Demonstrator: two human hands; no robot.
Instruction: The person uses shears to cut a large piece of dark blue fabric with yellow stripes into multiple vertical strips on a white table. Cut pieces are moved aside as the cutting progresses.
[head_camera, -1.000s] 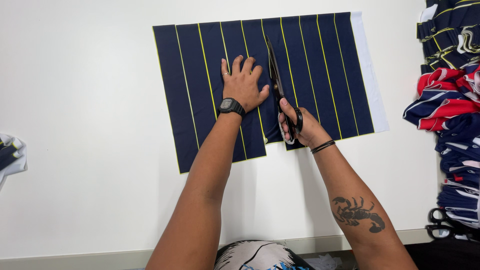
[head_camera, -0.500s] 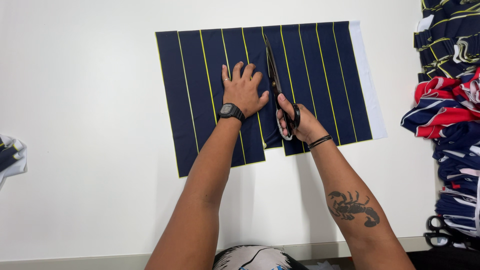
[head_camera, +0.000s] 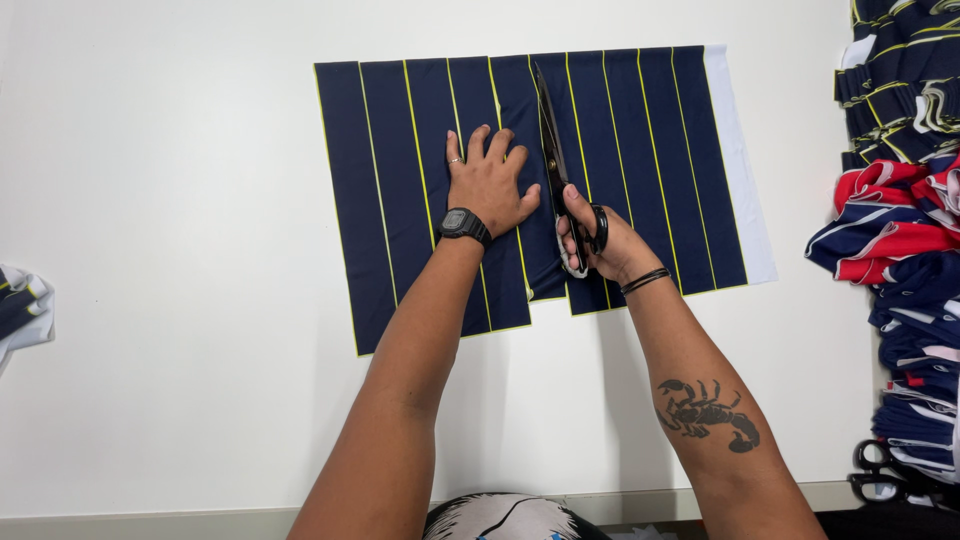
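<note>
Just scissors (head_camera: 553, 160) in R hand (head_camera: 600, 245)

Bright, even overhead light; sharp, soft shadows.

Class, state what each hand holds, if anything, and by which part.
The right hand holds black scissors by the handle loops. The left hand holds nothing; it presses flat on the navy striped fabric.

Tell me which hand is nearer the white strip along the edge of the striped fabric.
Right. The right hand grips the scissors mid-cloth, several stripes short of the white strip. The left hand lies flat on the fabric beyond the scissors, farther away.
</note>
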